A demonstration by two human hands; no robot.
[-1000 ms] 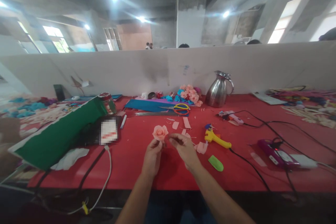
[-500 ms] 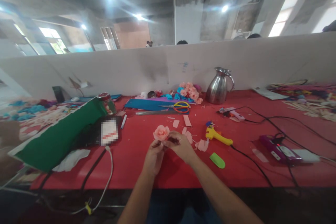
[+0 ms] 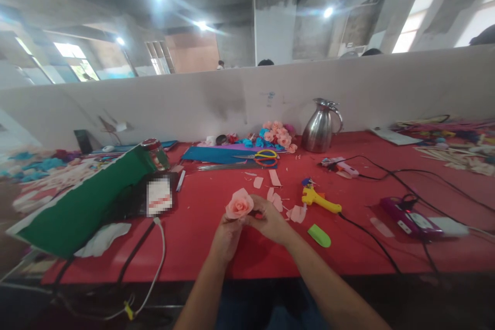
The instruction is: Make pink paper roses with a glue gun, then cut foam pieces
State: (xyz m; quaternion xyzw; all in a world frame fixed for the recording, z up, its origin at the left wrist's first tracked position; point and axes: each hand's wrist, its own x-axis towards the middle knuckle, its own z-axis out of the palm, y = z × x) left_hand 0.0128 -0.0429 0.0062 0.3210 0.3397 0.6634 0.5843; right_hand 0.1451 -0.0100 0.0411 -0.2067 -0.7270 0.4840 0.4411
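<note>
**Hands close in around the pink paper rose**

Since a second ago, the right hand has swung in from right of centre to press against the bloom, where before it hovered apart with fingers loosely curled. The rose itself now sits slightly lower in the frame and tilts more toward the camera, with an outer petal standing up at its top.

Largest first: the red bench fills the lower middle of the frame, and a green roll lies at the lower left. A steel jug stands right of centre near the back wall. A yellow glue gun lies just right of the hands, with loose pink petals beside it.

The paper rose is held just below the frame's centre, above the bench. The left hand pinches it from beneath at the base; the right hand's fingers are closed onto its side.

It looks very light, soft and easily crushed. The tight base under the petals seems the safest hold, since squeezing the bloom would likely crease it.
</note>
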